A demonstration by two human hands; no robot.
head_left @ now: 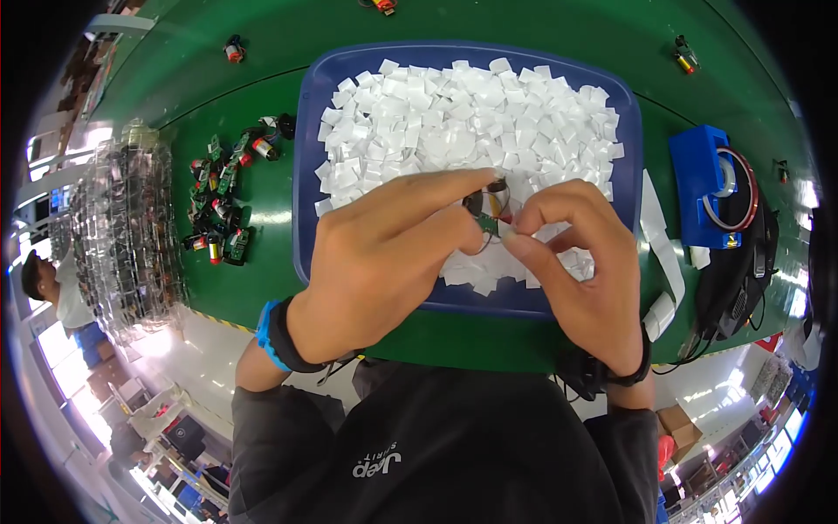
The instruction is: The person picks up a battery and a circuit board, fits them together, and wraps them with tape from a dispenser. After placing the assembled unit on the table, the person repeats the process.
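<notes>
Above the blue tray (304,166), the left hand (380,253) holds a small board (489,225), best kept still; one can't tell whether the right hand (598,258) grips it.

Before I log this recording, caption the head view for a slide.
Left hand holding a small wired component, right hand at its edge, above a blue tray of white pieces.

A green table (524,22) carries a blue tray (306,166). Left of the tray lies a cluster of circuit boards (229,179) with wired components; right of it, a white strip (665,253) and a blue dispenser (697,210); beyond its far corners, one loose wired part (234,49) on the left and another wired part (685,58) on the right.
</notes>
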